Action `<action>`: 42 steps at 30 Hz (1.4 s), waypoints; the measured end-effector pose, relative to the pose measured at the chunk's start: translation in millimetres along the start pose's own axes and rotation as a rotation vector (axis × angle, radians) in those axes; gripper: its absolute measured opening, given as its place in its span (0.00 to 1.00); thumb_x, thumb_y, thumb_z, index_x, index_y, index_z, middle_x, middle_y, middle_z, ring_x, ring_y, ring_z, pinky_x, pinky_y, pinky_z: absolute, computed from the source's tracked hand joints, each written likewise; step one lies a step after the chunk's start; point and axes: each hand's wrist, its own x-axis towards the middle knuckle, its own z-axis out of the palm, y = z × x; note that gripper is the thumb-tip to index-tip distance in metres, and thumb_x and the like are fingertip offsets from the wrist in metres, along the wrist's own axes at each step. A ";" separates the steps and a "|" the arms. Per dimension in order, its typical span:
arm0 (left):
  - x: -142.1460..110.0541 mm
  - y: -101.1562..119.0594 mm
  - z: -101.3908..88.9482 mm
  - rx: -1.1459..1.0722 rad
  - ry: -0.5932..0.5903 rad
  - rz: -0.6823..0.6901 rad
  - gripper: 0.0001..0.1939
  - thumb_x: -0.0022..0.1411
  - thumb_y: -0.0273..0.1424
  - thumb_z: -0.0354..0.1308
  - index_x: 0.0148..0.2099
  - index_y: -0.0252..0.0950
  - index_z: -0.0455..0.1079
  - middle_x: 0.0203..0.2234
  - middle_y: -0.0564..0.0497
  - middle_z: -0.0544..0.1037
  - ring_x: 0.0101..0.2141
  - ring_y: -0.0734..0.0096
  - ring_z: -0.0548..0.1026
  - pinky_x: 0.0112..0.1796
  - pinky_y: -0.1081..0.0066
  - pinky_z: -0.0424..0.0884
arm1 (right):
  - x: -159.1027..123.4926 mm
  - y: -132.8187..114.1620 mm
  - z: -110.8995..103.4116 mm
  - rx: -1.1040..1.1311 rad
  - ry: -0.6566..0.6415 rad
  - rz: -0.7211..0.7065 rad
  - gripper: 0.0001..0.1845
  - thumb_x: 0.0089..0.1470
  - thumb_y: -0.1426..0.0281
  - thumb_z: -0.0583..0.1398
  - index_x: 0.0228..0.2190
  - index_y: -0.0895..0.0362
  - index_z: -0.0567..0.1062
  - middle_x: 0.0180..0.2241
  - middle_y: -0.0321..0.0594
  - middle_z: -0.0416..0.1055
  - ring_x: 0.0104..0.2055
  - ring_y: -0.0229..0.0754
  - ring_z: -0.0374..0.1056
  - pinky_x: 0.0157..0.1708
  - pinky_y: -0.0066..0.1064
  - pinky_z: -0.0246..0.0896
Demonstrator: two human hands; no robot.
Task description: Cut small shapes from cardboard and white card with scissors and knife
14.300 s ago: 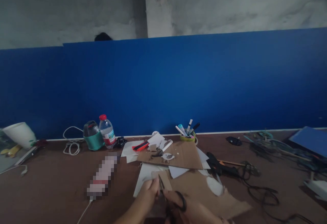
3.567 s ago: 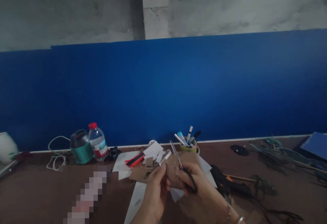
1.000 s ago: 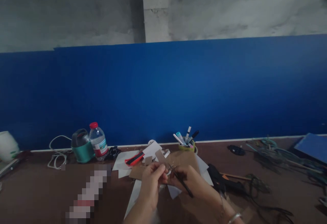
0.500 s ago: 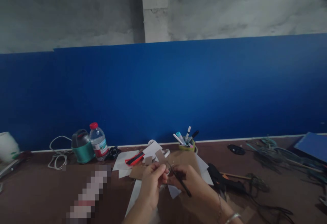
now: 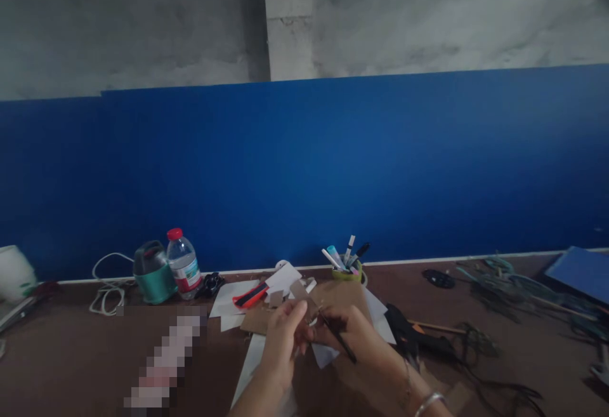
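Observation:
My left hand (image 5: 283,337) is closed, pinching a small strip of brown cardboard (image 5: 299,291) between thumb and fingers. Close beside it on the right, my right hand (image 5: 364,337) grips a slim dark pen-like tool (image 5: 342,342). The tool slants, its back end towards me and its tip at the strip; its exact kind is unclear. Fingers partly hide where tool and strip meet. Beneath and behind both hands lie a larger cardboard sheet (image 5: 345,293) and white paper (image 5: 250,360).
A red and black utility knife (image 5: 250,295) lies on the scraps. Behind stand a green pen cup (image 5: 340,274) with markers, and a bottle (image 5: 184,268) beside a teal container (image 5: 155,285). At right are a black glue gun (image 5: 419,337) and tangled cords (image 5: 523,296).
Both hands have stayed nearly in place. The strip and the tool have tilted slightly, and the strip sits a little lower in the left fingers.

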 end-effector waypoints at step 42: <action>-0.3 -4.5 0.9 -0.038 -0.029 0.079 0.19 0.40 0.40 0.70 0.24 0.35 0.65 0.09 0.57 0.69 0.14 0.81 0.63 0.17 0.79 0.56 | -2.7 -5.5 -2.7 -0.162 0.029 -0.069 0.07 0.45 0.73 0.58 0.24 0.61 0.76 0.20 0.33 0.65 0.23 0.33 0.56 0.22 0.23 0.49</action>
